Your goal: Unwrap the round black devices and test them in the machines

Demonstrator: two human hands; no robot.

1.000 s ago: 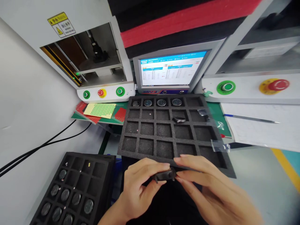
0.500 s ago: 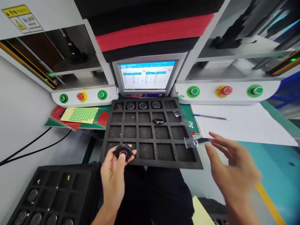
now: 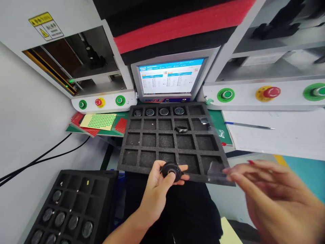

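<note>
My left hand (image 3: 157, 189) is closed around a round black watch case (image 3: 172, 170), thumb pressed on its centre, just over the front edge of the black foam tray (image 3: 175, 151). My right hand (image 3: 276, 193) is at the right, thumb and fingertips pinched together at the edge of a piece of clear film (image 3: 215, 170). That film overlaps the tray's front right corner. A small red spot (image 3: 251, 162) shows on one right finger. In the tray's back row lie several round watch cases (image 3: 164, 111). Another dark watch case (image 3: 181, 129) leans in the second row.
Behind the tray stands a lit screen (image 3: 172, 78), between machine panels with green buttons (image 3: 225, 95) and red ones. A pen (image 3: 250, 125) lies on white paper (image 3: 284, 139). Green dot stickers (image 3: 99, 121) are at left. A second foam tray (image 3: 76, 200) holds several watch cases.
My left hand has moved right with the watch case. The right hand has come nearer, its fingers closing on the clear film, which now sits lower along the tray's right side. The view has shifted.
</note>
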